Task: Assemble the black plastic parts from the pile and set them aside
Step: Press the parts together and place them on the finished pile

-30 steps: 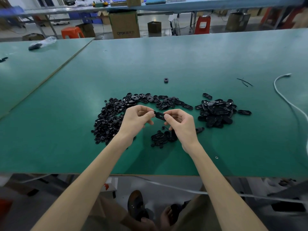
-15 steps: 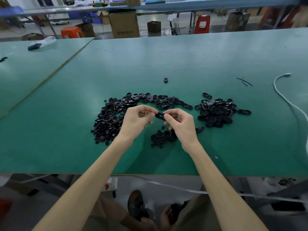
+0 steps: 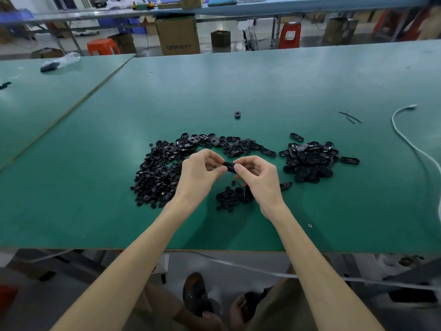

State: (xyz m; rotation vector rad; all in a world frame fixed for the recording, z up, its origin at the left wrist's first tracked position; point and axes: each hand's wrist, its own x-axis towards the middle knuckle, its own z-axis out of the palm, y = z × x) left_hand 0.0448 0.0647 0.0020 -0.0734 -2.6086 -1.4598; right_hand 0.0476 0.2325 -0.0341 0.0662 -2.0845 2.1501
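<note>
Above the matte green bench (image 3: 286, 87), the left hand (image 3: 198, 173) and right hand (image 3: 260, 177) both pinch one glossy black oval plastic part (image 3: 229, 167), its long axis running left-right between them.

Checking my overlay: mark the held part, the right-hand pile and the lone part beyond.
held part (image 3: 229, 166): head view, exposed middle.
right-hand pile (image 3: 310, 161): head view, centre.
lone part (image 3: 237, 114): head view, top face.

This looks like a factory assembly floor. Long green benches (image 3: 262, 80) fill the frame, with black parts (image 3: 157, 175) heaped in bulk at centre. Along the top, boxes (image 3: 177, 35) and red stools (image 3: 289, 35) stand on a bare floor. The blurred blue shapes at upper left may be crates (image 3: 133, 21).
</note>
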